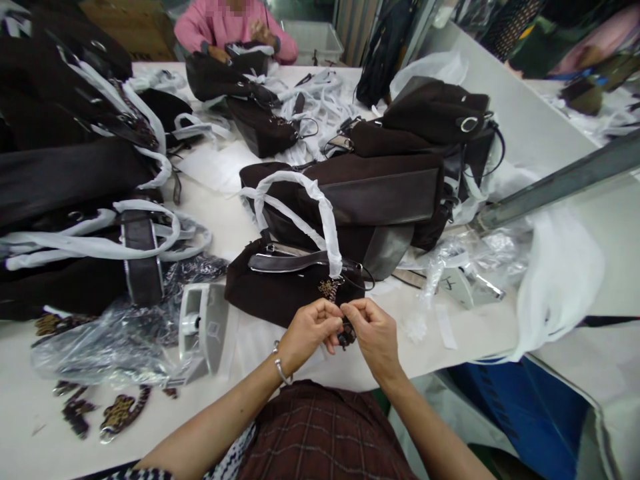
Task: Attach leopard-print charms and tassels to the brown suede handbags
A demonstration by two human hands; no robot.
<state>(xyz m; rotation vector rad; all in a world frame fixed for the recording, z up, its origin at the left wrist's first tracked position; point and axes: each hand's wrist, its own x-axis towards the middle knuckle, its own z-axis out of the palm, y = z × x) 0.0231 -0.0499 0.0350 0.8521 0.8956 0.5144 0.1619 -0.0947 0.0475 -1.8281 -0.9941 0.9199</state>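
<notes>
Out at nine o'clock, a heap of dark bags (55, 163) runs off the edge, too overlapped to count. Round to eight: one clear plastic bag (110, 353) lies crumpled, glare blurring its dark contents, and below it at least two loose charms (119, 412) rest on the table (23, 413). One pale device (213, 327) stands just beside. Up at eleven there's one co-worker (235, 23), cut off by the top edge. Here's the handbag (280, 290), just below centre toward seven, white-wrapped handles (329, 230) standing up. At its front, the left hand (313, 330) and right hand (373, 333) meet, fingertips pinched on one charm (327, 288), partly hidden by those fingers. One clear bin (327, 40) sits at twelve, contents unreadable. Over at two, at least two more stacked bags (385, 190); past three, white strips (555, 287), uncountable.
</notes>
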